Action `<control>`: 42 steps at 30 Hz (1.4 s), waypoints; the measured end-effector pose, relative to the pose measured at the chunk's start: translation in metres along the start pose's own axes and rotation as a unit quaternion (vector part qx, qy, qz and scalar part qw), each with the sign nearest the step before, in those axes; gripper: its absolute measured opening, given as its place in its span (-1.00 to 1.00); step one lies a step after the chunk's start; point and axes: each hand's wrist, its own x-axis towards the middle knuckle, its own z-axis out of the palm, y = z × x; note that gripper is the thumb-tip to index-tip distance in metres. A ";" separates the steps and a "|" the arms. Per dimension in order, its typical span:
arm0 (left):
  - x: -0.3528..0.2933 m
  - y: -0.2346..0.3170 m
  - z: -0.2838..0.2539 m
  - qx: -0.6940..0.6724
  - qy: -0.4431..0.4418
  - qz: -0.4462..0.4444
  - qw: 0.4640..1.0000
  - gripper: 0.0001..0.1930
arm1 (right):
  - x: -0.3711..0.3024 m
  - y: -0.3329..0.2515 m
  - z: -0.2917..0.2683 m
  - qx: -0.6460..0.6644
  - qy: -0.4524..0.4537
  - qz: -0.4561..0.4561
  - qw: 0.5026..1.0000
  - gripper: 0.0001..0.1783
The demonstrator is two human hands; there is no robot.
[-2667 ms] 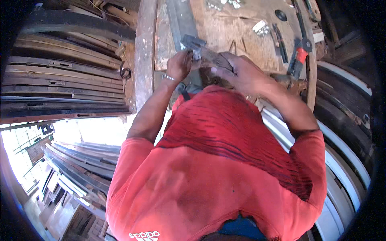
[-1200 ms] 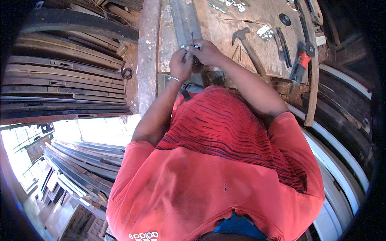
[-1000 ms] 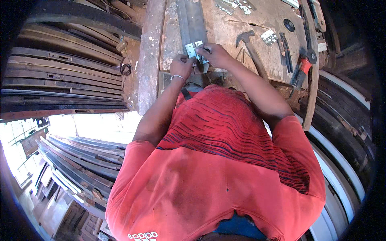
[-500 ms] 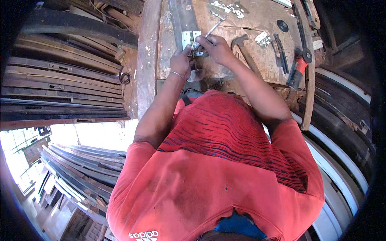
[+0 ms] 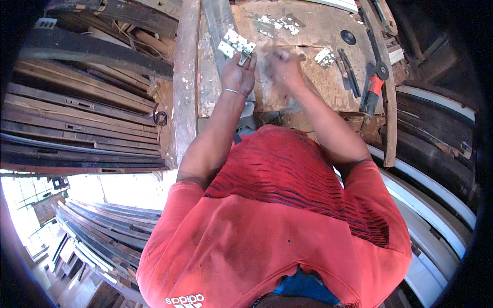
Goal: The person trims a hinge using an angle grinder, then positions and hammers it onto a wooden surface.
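Observation:
My left hand (image 5: 239, 77) is turned partly palm up, its fingers closed on a pale metal hinge (image 5: 235, 42) with screw holes. The hinge is held over a long grey wooden bar (image 5: 218, 18) that lies on the workbench (image 5: 272, 100). To its right, my right hand (image 5: 285, 68) is apart from the hinge, over the bench top. Motion smears its fingers, so what they hold, if anything, cannot be made out. The hammer is largely or wholly hidden around my right hand and forearm.
More hinges lie loose at the bench's far side (image 5: 280, 24) and right of my hand (image 5: 324, 57). Further right are pliers (image 5: 349, 73), a black disc (image 5: 348, 37) and a red angle grinder (image 5: 373, 92). Timber frames (image 5: 82, 110) are stacked at the left.
My left hand has lifted and tilted the hinge. My right hand has moved away from it to the right; the thin rod it held no longer shows clearly. The view has shifted slightly.

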 end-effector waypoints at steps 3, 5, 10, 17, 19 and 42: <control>0.012 -0.013 -0.017 -0.007 -0.003 -0.026 1.000 -0.74 | -0.013 0.008 0.004 -0.093 -0.044 0.034 0.994 -0.76; 0.022 -0.024 -0.033 -0.019 -0.020 -0.047 0.999 -0.78 | -0.010 0.029 0.011 0.026 -0.019 0.040 0.999 -0.72; 0.004 -0.035 -0.024 0.057 -0.016 -0.037 0.998 -0.70 | -0.005 0.058 -0.024 -0.072 0.016 -0.007 0.997 -0.68; -0.035 0.002 -0.052 0.235 -0.009 0.031 0.971 -0.64 | 0.023 0.127 -0.221 -0.243 0.307 -0.040 0.919 -0.79; -0.048 0.017 -0.075 0.272 0.011 0.029 0.962 -0.62 | 0.030 0.111 -0.266 -0.355 0.402 -0.012 0.844 -0.61; -0.069 0.018 -0.117 0.196 0.027 -0.022 0.980 -0.58 | -0.011 0.080 -0.154 -0.557 0.022 -0.014 0.830 -0.64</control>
